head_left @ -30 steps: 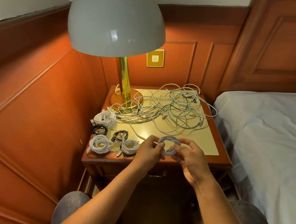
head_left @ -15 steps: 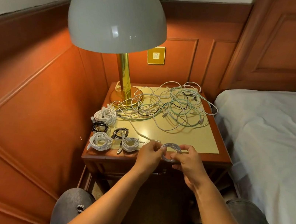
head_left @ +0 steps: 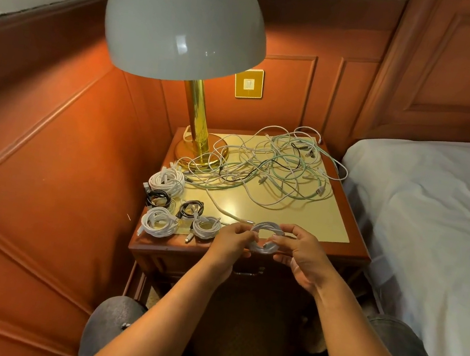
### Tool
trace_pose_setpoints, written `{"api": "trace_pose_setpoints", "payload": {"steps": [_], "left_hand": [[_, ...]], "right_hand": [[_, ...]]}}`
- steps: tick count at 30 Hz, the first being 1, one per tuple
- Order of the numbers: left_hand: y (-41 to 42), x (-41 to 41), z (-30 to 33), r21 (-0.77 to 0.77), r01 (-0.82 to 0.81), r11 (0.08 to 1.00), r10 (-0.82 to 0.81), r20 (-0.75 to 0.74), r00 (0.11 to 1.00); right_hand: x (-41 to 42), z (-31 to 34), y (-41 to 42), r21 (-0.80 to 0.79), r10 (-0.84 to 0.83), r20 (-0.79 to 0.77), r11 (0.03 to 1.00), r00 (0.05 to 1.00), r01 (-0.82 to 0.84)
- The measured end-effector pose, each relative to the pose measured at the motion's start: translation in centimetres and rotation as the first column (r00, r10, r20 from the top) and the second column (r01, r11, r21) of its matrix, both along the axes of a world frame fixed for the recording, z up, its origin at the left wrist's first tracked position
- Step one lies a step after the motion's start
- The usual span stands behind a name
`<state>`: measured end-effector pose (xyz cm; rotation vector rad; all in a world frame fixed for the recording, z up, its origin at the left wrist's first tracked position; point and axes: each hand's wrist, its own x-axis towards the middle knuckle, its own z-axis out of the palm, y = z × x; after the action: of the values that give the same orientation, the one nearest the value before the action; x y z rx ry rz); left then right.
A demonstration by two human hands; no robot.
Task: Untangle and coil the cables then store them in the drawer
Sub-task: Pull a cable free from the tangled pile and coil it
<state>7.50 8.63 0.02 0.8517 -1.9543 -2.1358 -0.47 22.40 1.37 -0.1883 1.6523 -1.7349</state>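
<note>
White coil [head_left: 266, 238], a few tight loops, sits lower centre of frame over the worktop [head_left: 298, 218] front edge. Left hand [head_left: 231, 240] and right hand [head_left: 301, 254] both pinch it. Tangled pile [head_left: 266, 164] above.

A: Both hands are holding a small coiled white cable [head_left: 266, 238] above the wooden nightstand [head_left: 339, 251]'s front edge; left hand [head_left: 231, 240] is pinching its left side, right hand [head_left: 303, 254] is curling around its right side.

B: Tangled white, green and black cables [head_left: 272, 168] are lying behind; five finished coils [head_left: 175, 204] are sitting front-left, beside the brass lamp [head_left: 196, 122].
</note>
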Motion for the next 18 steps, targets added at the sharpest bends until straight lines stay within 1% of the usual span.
{"api": "trace_pose_setpoints", "payload": {"steps": [3, 10, 14, 18], "left_hand": [[-0.3, 0.0, -0.5, -0.014, -0.006, 1.0, 0.006, -0.006, 1.0], [0.2, -0.7, -1.1, -0.077, 0.001, 0.997, 0.0, 0.018, 1.0], [0.7, -1.2, -1.4, -0.209, -0.022, 0.978, 0.035, 0.056, 0.998], [0.7, -1.1, -1.9, -0.328, -0.065, 0.942, 0.098, 0.086, 0.991]], "right_hand": [[-0.5, -0.3, 0.3, -0.052, -0.011, 0.08, 0.999, 0.997, 0.015], [-1.2, -1.4, -0.4, 0.0, -0.169, 0.106, 0.985, 0.98, 0.17], [-1.6, -2.3, -1.1, 0.03, -0.252, 0.091, 0.968, 0.963, 0.25], [-1.6, -3.1, -2.0, 0.089, -0.274, 0.024, 0.958, 0.961, 0.271]]}}
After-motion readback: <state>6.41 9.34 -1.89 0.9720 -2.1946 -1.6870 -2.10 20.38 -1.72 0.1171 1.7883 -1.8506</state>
